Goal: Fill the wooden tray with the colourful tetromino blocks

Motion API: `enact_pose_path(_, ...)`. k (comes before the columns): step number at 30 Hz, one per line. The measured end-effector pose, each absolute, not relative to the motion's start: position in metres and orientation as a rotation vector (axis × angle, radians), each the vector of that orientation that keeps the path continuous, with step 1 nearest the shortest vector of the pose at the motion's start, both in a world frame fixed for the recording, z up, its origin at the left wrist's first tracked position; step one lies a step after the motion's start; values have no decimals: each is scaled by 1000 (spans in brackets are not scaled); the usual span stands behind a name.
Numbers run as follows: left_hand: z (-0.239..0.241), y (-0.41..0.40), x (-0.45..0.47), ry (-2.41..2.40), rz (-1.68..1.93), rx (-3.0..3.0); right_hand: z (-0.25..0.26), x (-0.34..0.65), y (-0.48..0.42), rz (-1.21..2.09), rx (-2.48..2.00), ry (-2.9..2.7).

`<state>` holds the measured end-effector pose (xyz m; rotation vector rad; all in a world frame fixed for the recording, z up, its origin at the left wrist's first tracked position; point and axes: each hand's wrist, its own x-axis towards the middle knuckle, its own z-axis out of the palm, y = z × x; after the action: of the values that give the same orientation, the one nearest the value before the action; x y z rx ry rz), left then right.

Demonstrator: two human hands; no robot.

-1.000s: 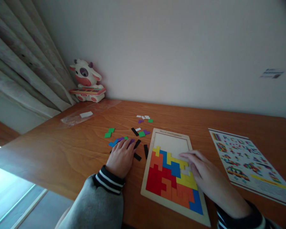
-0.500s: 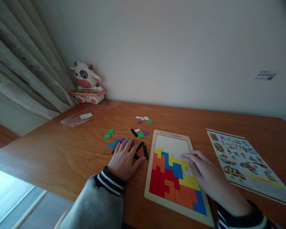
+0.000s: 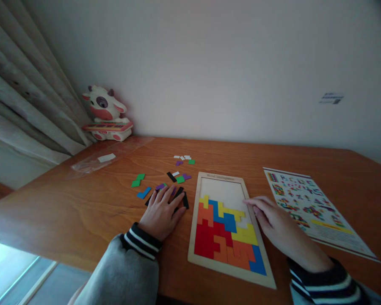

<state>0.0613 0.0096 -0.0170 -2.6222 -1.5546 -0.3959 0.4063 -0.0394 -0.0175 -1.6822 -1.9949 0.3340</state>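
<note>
My left hand (image 3: 160, 214) lies palm down with fingers spread over loose flat puzzle pieces, a black piece (image 3: 186, 200) beside its fingertips. What is under the palm is hidden. A blue piece (image 3: 144, 193) and a green piece (image 3: 136, 183) rest just beyond it to the left. My right hand (image 3: 276, 220) reaches over the right rim of the wooden puzzle board (image 3: 222, 188), index finger stretched out and the others bent; nothing shows in its grasp. Red, orange, blue and yellow pieces fill the near part of the board, with a gap beside the yellow ones. Its far part is bare.
Small white pieces (image 3: 187, 157) and a purple piece (image 3: 186, 176) lie farther back. An instruction sheet (image 3: 314, 212) is at the right. A clear plastic bag (image 3: 89, 166) and a cow toy with a keyboard (image 3: 106, 114) stand at the back left, near the curtain (image 3: 25, 97).
The view has shifted slightly, so everything sits a little farther left. My right fingertip has moved slightly toward the board's right rim. My left hand stays on the loose pieces.
</note>
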Motion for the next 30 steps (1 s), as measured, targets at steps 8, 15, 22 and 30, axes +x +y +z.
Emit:
enact_pose_path(8,-23,15,59,-1503,-492,-2640,-17,401,-40,319,-1600,-1968)
enact_pose_path(15,-20,18,58,-1481,-537,-2665,-20,401,-39,310,-1571,-1944)
enact_pose_path(22,-14,23,62,-1441,-714,-2648,-24,399,-36,300,-1573,-1868)
enact_pose_path(30,-19,87,73,-1485,-788,-2590,-36,393,-8,302,-1671,-1576)
